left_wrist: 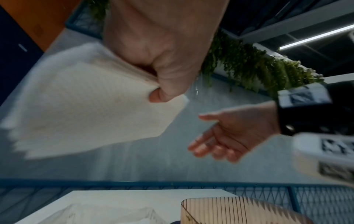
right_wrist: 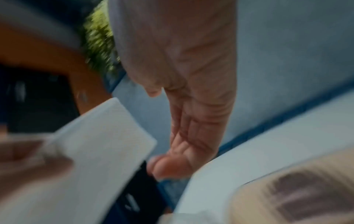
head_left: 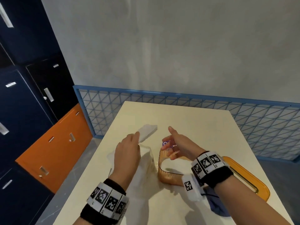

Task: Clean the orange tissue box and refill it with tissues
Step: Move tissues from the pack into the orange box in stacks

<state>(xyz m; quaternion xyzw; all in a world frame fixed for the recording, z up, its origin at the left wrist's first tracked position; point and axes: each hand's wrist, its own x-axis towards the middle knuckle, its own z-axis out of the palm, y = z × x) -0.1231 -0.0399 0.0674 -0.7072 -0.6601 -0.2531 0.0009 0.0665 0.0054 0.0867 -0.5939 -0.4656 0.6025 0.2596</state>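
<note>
The orange ribbed tissue box [head_left: 164,172] stands without its lid on the cream table [head_left: 203,127]; it also shows in the left wrist view [left_wrist: 239,210]. My left hand [head_left: 129,146] pinches a white stack of tissues [head_left: 148,132] by one end and holds it in the air, left of the box. The wrist views show the same stack [left_wrist: 91,98] [right_wrist: 86,159]. My right hand [head_left: 173,143] hovers over the box's far rim with its fingers [right_wrist: 191,136] straight, holding nothing. The orange lid [head_left: 246,174] lies flat to the right of the box.
A clear plastic wrapper [head_left: 144,161] lies crumpled under my left hand. A blue cloth [head_left: 217,203] sits beneath my right forearm. A small purple-blue packet [head_left: 166,143] lies behind the box, partly hidden by my fingers. Blue mesh railing [head_left: 178,101] borders the table's far side.
</note>
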